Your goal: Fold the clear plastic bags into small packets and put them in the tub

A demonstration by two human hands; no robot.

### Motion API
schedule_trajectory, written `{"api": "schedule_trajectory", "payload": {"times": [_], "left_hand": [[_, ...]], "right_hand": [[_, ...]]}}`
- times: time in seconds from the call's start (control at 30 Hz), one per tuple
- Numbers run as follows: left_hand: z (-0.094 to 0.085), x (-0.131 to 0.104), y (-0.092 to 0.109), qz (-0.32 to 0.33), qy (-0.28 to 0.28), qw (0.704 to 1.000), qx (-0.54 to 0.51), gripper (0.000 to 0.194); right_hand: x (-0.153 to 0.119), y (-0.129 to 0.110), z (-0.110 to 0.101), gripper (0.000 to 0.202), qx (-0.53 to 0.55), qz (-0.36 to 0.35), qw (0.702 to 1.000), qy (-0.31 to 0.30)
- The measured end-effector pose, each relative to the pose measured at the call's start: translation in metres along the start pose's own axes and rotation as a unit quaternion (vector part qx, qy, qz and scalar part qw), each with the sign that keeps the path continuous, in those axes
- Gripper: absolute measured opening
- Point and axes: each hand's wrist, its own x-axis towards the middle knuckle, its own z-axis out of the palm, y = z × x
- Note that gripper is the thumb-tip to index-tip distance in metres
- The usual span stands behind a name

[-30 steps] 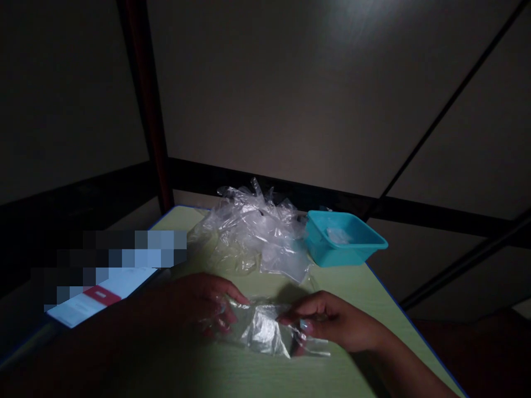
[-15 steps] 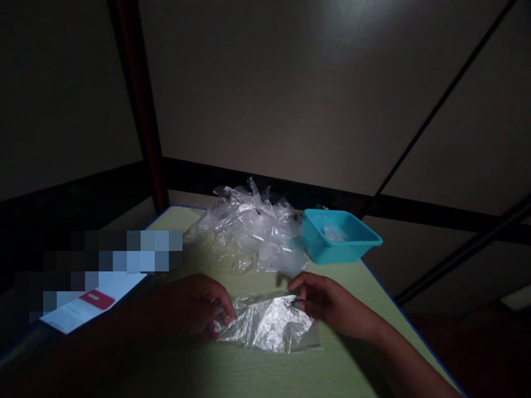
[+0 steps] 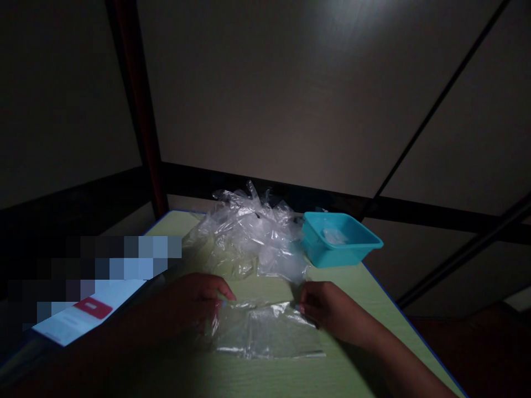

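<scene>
While a thin, clear, rectangular plastic sheet [image 3: 269,334] lay stretched across the pale green, blue-edged desk [image 3: 265,382], both bare hands had its far corners: right hand [image 3: 329,307] at 2 o'clock in a curled pinch, left hand [image 3: 207,296] at 10, seemingly loosely closed on it, tho shadow hid plenty. Looked like the flattening step to me; next move probably called for light, even tension. Crumpled clear plastic heap [image 3: 249,235] sat at 12, turquoise plastic basket [image 3: 341,256] at 1.
</scene>
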Motion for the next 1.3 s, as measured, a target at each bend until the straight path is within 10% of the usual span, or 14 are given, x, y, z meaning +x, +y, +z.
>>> {"api": "schedule_trajectory", "payload": {"times": [0.9,1.1,1.3], "left_hand": [[0.012,0.004,-0.002,0.049,0.192,0.945,0.261,0.039],[0.036,0.003,0.005,0.192,0.15,0.89,0.384,0.035],[0.041,0.007,-0.01,0.185,0.12,0.9,0.377,0.053]], "right_hand": [[0.0,-0.012,0.0,0.021,-0.082,0.008,0.996,0.031],[0.002,-0.011,0.006,0.023,-0.101,0.001,0.994,0.038],[0.003,-0.008,0.008,0.015,-0.115,0.012,0.992,0.042]]}}
